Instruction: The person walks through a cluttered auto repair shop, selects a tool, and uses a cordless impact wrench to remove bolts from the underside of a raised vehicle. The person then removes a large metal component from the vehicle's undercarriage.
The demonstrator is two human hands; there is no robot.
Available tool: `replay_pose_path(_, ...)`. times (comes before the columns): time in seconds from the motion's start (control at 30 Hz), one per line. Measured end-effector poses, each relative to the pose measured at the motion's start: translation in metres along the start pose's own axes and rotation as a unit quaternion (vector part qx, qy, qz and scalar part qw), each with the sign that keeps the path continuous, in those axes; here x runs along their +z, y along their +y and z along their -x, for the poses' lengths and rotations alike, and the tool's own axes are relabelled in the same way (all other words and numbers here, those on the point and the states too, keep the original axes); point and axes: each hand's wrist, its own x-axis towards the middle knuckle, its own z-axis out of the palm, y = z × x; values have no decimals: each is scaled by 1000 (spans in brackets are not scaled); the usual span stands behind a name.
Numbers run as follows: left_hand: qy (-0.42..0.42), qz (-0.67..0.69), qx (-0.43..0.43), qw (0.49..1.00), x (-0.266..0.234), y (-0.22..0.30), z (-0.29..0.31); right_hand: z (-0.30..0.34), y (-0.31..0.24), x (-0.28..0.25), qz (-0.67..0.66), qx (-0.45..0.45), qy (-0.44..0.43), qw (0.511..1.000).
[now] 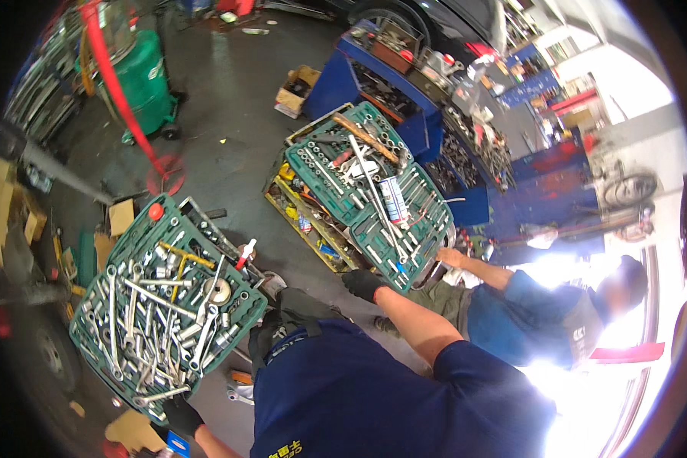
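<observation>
My left hand (182,417), in a black glove, is at the near edge of a green tool case (253,314) heaped with loose wrenches and sockets. A combination wrench (160,396) lies across that edge, with one end at my glove. My fingers are too dark to show whether they grip it. My right hand (362,285), also black-gloved, reaches out beside the near corner of a yellow-edged tool cart (313,243), its fingers extended and nothing visible in them. On the cart lies a second open green tool case (336,204), holding sockets, a wooden-handled hammer (366,139) and a spray can (393,200).
To the right, a person (511,313) in blue reaches toward the cart. Behind it stands a blue workbench (330,82) loaded with tools. A green tank (146,82) on wheels and a red pole (118,84) stand at far left. A cardboard box (296,91) sits on the floor.
</observation>
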Motion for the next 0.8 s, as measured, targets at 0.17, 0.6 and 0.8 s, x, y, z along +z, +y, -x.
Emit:
replay_pose_path(0.17, 27, 111, 32, 993, -14, 59, -17, 42, 16, 19, -75, 157, 8, 985)
replay_pose_path(0.6, -1, 285, 307, 908, -2, 206, -66, 90, 55, 88, -28, 170, -9, 985)
replay_pose_path(0.8, -17, 314, 310, 897, -2, 233, -39, 87, 69, 89, -406, 356, 73, 838)
